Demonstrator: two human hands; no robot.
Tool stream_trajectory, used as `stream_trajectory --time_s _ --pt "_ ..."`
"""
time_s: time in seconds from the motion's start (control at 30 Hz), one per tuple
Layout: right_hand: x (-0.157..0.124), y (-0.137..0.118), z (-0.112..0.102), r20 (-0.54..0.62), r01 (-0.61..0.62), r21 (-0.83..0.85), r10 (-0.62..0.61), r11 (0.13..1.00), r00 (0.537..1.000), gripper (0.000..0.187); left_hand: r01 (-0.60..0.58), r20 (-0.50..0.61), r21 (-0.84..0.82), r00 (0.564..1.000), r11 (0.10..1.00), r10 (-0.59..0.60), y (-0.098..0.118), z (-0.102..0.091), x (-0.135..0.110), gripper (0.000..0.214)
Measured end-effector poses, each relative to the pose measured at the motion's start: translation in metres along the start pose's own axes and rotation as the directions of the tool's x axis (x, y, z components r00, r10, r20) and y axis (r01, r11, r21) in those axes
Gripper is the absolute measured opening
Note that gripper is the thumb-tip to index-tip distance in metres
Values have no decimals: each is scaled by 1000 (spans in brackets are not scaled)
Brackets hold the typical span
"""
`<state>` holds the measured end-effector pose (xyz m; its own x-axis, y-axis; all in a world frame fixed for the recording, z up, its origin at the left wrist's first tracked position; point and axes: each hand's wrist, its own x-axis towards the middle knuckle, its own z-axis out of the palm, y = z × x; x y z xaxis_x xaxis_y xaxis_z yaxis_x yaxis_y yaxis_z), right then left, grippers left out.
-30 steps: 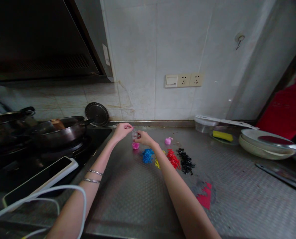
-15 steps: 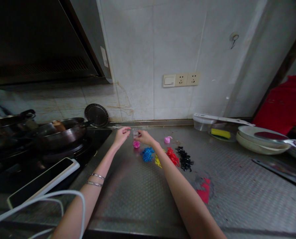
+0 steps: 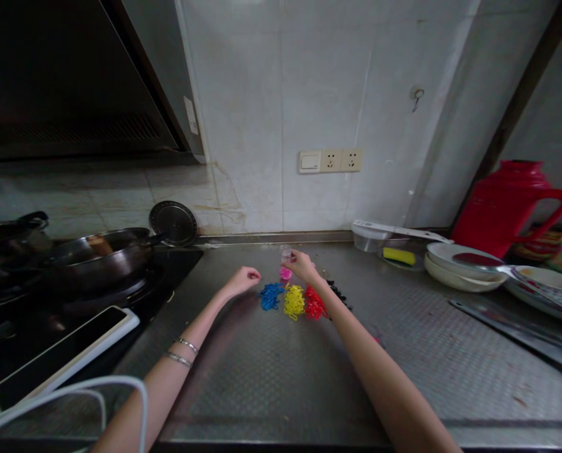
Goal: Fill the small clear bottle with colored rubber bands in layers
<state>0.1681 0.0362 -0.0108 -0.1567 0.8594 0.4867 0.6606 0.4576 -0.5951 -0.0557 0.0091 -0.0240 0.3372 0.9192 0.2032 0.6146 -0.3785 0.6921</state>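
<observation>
My right hand (image 3: 302,267) grips a small clear jar (image 3: 286,254) whose lower end is bright pink. I cannot tell whether the pink is its base or its contents. To the left, my left hand (image 3: 244,281) is closed, thumb and fingertips together; anything pinched there is too small to make out. It hovers beside a pile of blue rubber bands (image 3: 271,296). A yellow pile (image 3: 294,302) and a red pile (image 3: 315,303) of similar bands lie in a row rightward. My right forearm partly covers a black pile (image 3: 338,291).
Pans (image 3: 106,255) stand on the hob at left, near a white-edged device (image 3: 63,358) with a white cable (image 3: 134,381). On the right are a yellow sponge (image 3: 398,256), bowls (image 3: 460,277), a knife (image 3: 517,333) and a red thermos (image 3: 502,201).
The view has turned rightward. My right hand has carried the jar to the right. My left hand has moved away from the jar and nearer the blue pile. The yellow pile is now uncovered.
</observation>
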Motion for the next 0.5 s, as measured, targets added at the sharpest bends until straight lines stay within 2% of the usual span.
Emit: stream_trajectory --time_s 0.2,0.5 --pt "-1 -12 2 -9 27 71 -26 997 1000 22 -9 147 48 989 999 2 10 8 -5 31" --pt "0 -19 13 18 87 138 -90 987 996 24 -28 204 81 979 996 10 11 11 -6 27"
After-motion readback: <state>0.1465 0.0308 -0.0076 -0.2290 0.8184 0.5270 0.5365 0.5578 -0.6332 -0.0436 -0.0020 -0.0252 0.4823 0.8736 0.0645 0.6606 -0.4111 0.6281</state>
